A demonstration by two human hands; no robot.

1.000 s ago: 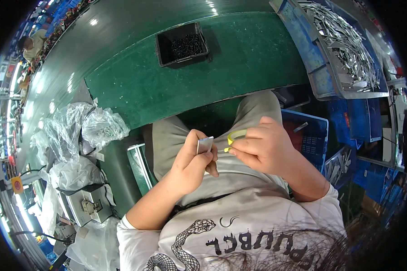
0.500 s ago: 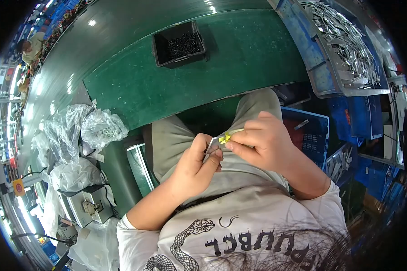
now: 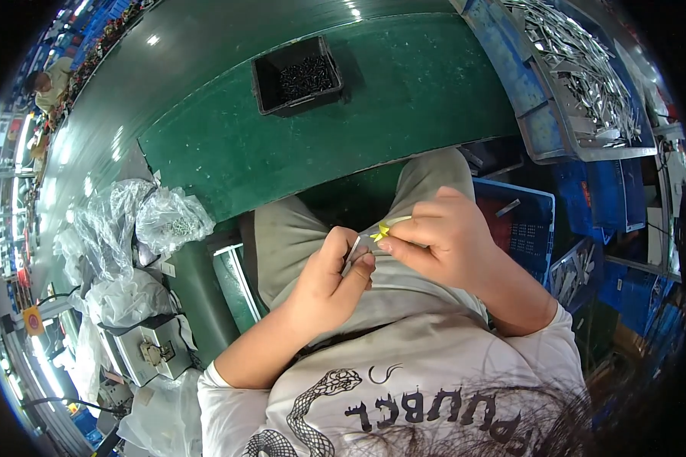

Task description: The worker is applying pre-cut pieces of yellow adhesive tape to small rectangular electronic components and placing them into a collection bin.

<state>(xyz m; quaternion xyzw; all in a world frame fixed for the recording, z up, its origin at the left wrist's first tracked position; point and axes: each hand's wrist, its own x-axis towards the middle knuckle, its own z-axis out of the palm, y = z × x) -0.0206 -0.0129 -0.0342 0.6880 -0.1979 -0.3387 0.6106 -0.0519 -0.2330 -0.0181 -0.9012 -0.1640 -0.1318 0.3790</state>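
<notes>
Both hands meet over the person's lap, just below the near edge of the green desk [image 3: 404,99]. The left hand [image 3: 331,278] is curled, its thumb and fingers pinching a small flat metal piece [image 3: 354,254] that stands up between the fingertips. The right hand [image 3: 442,236] is also closed, fingertips pressed together on a small yellow part [image 3: 380,231] with a thin pale stem running back over the knuckles; the yellow part sits right against the top of the metal piece, and whether the two are joined is too small to tell. On the desk, well away from the hands, stands a black tray [image 3: 265,76] holding a heap of small dark parts. To the right, a blue crate [image 3: 526,91] carries a pile of shiny metal strips, and a second blue crate [image 3: 522,221] sits lower, beside the right forearm. To the left lie crumpled clear plastic bags [image 3: 141,221], and below them a small grey metal box [image 3: 149,346].
</notes>
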